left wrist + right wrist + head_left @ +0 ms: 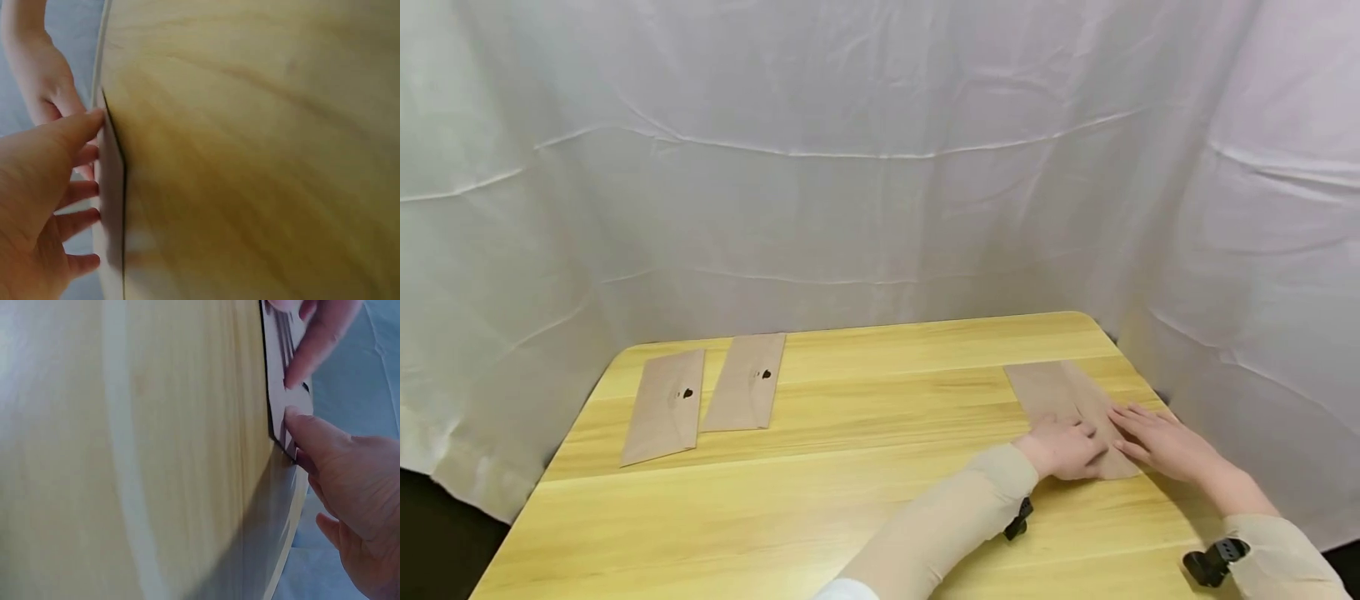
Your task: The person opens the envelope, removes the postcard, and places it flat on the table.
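Note:
A brown kraft-paper piece (1045, 383) with a slanting fold lies near the right end of the table, under both hands. My left hand (1066, 447) rests its fingertips on the near part of the paper. Spread fingers and thumb of that hand (37, 200) touch the paper (112, 206) in the left wrist view. My right hand (1168, 442) lies along the paper's right side with its fingers extended. In the right wrist view, the right thumb (309, 428) touches the paper (279, 403) near a corner, and its other fingers are partly hidden.
Two brown envelopes (662, 408) (745, 392) with small black marks lie side by side at the table's far left. The wooden table (850, 492) has a rounded far right corner. White curtains (865, 208) surround it at the back and sides.

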Tool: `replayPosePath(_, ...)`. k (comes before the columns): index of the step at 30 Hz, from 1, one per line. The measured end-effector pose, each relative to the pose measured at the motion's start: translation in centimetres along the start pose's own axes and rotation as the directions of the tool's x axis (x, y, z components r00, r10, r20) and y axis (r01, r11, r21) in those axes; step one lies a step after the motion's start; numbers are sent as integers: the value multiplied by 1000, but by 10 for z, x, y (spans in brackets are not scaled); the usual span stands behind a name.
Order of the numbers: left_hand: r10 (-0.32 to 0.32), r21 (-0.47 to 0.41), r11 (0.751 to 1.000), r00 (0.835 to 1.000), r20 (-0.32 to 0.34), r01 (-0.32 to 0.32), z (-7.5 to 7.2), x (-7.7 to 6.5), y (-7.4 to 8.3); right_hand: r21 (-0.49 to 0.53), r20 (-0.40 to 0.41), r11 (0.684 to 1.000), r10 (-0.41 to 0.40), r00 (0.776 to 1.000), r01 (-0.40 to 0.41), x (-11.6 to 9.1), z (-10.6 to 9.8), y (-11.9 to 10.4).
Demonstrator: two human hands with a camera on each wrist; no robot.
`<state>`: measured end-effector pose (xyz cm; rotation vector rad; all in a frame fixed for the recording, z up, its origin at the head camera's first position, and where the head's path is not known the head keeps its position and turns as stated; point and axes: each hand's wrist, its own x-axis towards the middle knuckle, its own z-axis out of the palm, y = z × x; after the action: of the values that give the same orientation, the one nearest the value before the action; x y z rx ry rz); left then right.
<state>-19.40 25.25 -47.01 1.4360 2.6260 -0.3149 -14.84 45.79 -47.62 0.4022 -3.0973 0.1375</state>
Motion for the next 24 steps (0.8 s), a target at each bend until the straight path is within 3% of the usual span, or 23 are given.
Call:
replayPosePath(9,14,-91,996,1000,-24,-16,-4,10,0,19,-16,1000,-18,1000,19,0,0,-8)
replayPosePath(13,5,-88,996,1000,-14,-6,-5,10,-2,26,-4,999,-25,1000,25,3,-2,-12)
replayPosePath(24,47,-97,994,997,-68,-53,-4,7,-5,9,-10,999,-32,999,33,3,-1,-11)
